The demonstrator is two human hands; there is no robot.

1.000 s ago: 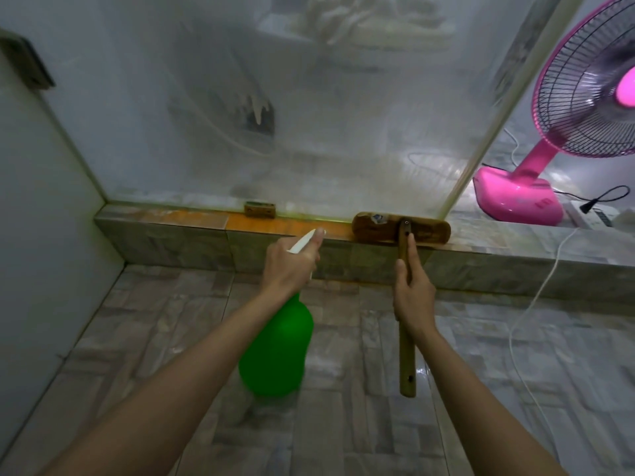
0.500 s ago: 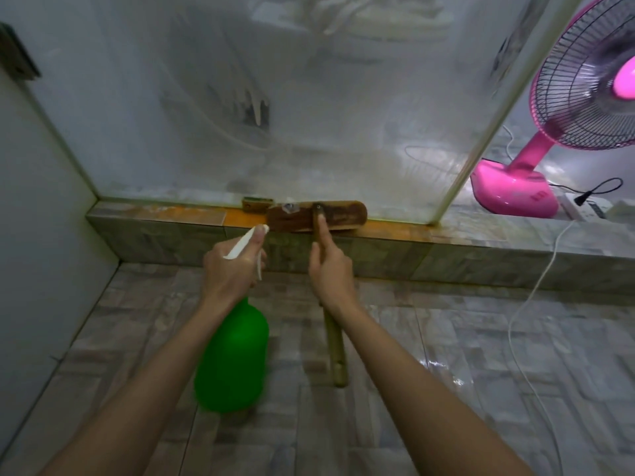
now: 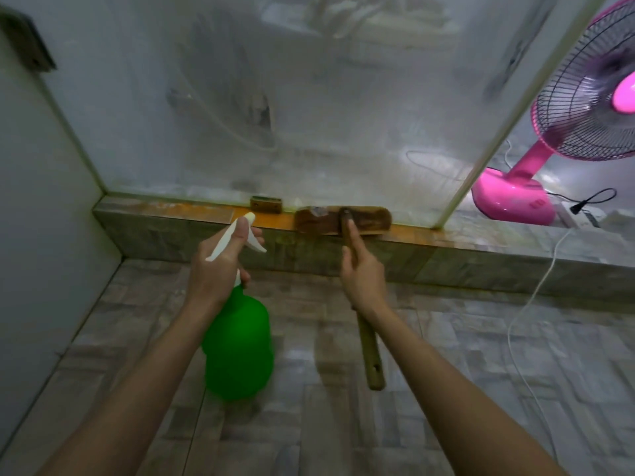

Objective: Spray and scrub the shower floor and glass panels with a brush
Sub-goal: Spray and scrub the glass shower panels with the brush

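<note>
Brush [image 3: 371, 219], sticker [image 3: 318, 211] unreadable, green spray bottle [image 3: 238, 345]

Single head-worn view; looks forward and down, close above the hands [image 3: 288, 266].

Inside a home bathroom's shower stall: a cloudy, streaked glass panel [image 3: 309, 115] stands on a raised, rust-stained tiled curb [image 3: 446, 259] above a grey stone-pattern tiled floor [image 3: 446, 355], with a plain white wall [image 3: 41, 201] at left. Beyond the glass stands a pink household fan [image 3: 515, 197]; a white cord [image 3: 529, 300] trails over the curb.
</note>
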